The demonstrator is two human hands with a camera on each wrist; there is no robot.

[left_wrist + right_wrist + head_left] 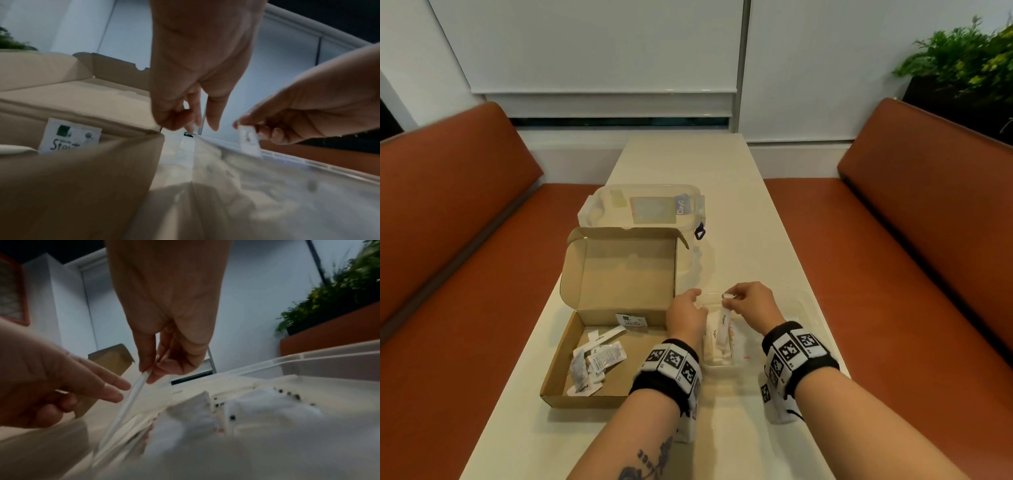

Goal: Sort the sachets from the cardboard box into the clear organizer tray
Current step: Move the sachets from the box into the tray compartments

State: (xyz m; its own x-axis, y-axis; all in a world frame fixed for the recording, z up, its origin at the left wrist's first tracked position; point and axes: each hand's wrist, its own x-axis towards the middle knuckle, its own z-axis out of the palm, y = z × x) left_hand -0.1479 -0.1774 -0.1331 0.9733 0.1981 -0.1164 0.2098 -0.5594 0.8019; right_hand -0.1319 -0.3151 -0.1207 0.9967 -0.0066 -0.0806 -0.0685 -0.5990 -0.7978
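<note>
Cardboard box (599, 394) w/ loose sachets left. Left hand (686, 317) empty, fingers relaxed, beside clear organizer tray (808, 308). Right hand (751, 303) pinches sugar stick sachet (723, 320) over tray's left slot. Risk: released tilted, could land across the divider.

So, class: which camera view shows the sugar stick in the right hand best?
The head view: the sugar stick shows nearly full length, pinched at its top by the right hand over the clear organizer tray. The left wrist view shows only its top end; the right wrist view shows it edge-on and blurred.
</note>
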